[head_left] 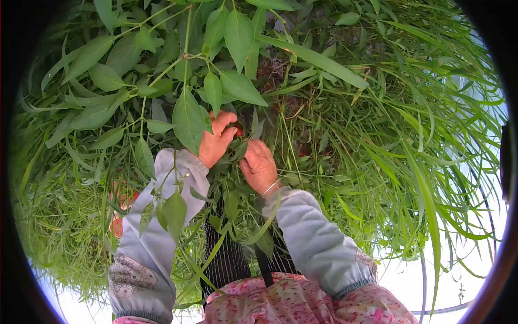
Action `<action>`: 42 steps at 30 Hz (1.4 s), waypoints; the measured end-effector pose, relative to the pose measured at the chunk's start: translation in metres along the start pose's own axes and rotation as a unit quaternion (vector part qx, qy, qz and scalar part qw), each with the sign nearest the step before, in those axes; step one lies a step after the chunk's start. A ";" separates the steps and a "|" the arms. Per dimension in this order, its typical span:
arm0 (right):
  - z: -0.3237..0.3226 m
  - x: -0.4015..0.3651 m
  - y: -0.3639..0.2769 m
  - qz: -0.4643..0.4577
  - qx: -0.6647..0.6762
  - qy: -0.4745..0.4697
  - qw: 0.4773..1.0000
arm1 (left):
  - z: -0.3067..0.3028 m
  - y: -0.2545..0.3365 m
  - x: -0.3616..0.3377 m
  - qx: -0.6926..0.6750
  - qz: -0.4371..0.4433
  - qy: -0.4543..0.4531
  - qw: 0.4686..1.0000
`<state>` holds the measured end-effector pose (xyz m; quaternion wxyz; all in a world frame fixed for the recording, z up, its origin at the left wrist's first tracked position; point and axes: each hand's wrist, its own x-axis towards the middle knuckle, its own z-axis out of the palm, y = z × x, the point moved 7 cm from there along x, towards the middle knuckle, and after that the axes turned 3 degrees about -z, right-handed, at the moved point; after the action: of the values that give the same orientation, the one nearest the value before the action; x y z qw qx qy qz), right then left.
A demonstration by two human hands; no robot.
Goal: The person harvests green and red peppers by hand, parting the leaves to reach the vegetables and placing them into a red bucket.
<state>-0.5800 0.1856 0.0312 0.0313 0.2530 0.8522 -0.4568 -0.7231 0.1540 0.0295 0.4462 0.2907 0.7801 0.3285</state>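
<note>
My left hand (217, 141) is closed among the leaves of a pepper plant (188, 120), its thumb and fingers pinched against a small, shiny red pepper (239, 130). Most of that pepper is hidden by the fingers and foliage. Just to the right and slightly lower, my right hand (260, 166) has its fingers curled inward beside a green leafy stem (237, 151). What lies inside those curled fingers is hidden. The two hands are close together but apart. Pale grey sleeve covers (318, 232) reach to both wrists.
Broad leaves on a branch (186, 54) hang above and partly over my left hand. Long grass (426, 156) fills the right side. A red and pale object (117, 225) shows through the grass at left. White sheeting (402, 286) lies at lower right.
</note>
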 end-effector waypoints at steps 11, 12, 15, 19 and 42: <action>0.007 -0.006 0.008 0.000 -0.032 -0.039 0.999 | 0.039 0.024 -0.004 0.345 0.207 -0.231 0.886; 0.007 -0.004 0.008 -0.014 -0.032 -0.033 0.999 | 0.039 0.029 -0.005 0.376 0.199 -0.252 0.869; 0.007 -0.004 0.009 -0.009 -0.031 -0.047 0.998 | 0.046 0.039 -0.016 0.450 0.149 -0.282 0.834; 0.008 -0.003 0.013 -0.025 -0.005 -0.021 0.999 | 0.045 0.052 -0.034 0.445 0.118 -0.214 0.861; 0.004 -0.025 0.045 0.151 0.318 0.076 0.933 | 0.019 0.035 -0.035 0.212 0.102 -0.122 0.964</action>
<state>-0.5379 0.1928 0.0021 -0.0473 0.4092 0.6145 -0.6729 -0.6859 0.1540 0.0671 0.4305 0.4950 0.7372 0.1616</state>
